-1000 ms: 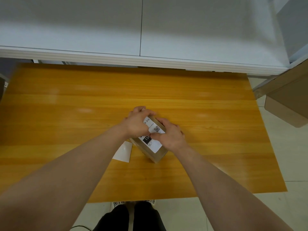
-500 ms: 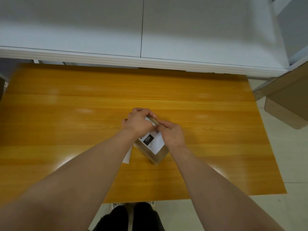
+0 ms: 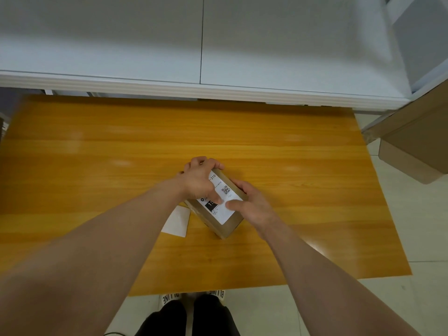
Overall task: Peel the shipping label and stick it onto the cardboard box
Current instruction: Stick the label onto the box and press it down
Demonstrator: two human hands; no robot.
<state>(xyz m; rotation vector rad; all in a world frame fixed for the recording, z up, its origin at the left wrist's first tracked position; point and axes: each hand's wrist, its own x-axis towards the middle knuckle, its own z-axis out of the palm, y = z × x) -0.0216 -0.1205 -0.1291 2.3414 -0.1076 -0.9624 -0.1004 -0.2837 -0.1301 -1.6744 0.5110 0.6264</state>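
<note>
A small brown cardboard box (image 3: pixel 228 227) lies at an angle in the middle of the wooden table (image 3: pixel 291 146). A white shipping label (image 3: pixel 223 209) with a QR code and a black block lies on its top face. My left hand (image 3: pixel 198 180) covers the box's far left part, its fingers curled over the far edge and its thumb pressing on the label. My right hand (image 3: pixel 252 202) grips the box's right side, thumb flat on the label. A blank white backing sheet (image 3: pixel 176 221) lies on the table just left of the box.
A white cabinet ledge (image 3: pixel 201 89) runs along the table's far edge. A large cardboard box (image 3: pixel 417 146) stands off the table's right side. My shoes (image 3: pixel 194 295) show at the near edge, on a tiled floor.
Both thumbs have slid from the label's far end toward its middle. More of the label and its QR code shows now. The box has stayed in place.
</note>
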